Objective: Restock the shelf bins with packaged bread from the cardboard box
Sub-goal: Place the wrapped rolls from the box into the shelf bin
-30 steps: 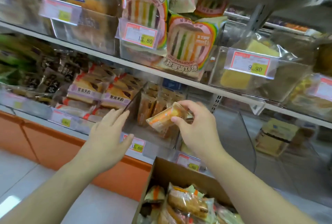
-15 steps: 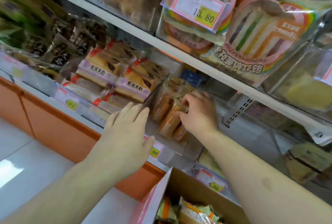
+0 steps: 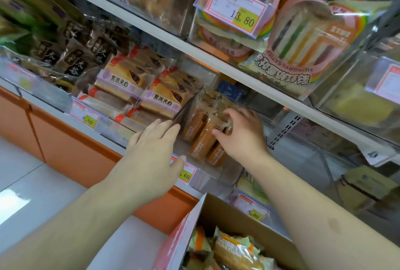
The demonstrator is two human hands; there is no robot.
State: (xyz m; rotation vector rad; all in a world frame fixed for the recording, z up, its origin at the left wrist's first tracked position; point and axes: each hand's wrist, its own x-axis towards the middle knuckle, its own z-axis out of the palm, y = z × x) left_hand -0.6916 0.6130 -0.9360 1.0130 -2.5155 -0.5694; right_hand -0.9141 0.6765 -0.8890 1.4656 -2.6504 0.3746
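Reaching into the clear shelf bin (image 3: 218, 174), the right hand (image 3: 242, 135) has fingers curled over the orange-brown bread packets (image 3: 201, 137) standing there, thumb pressed to one; a firm grasp, cannot tell. Left hand (image 3: 151, 157) hovers flat, fingers straight, over the bin's front left corner, holding nothing. Below the bin, the cardboard box (image 3: 236, 222) holds more packaged bread (image 3: 236, 250).

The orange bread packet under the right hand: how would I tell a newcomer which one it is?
Find the lower shelf, then the clear bin beside the purple-labelled sandwich packs. Orange-wrapped packets stand on edge in it; the one meant is the orange bread packet that the right hand touches with curled fingers, in the front row.
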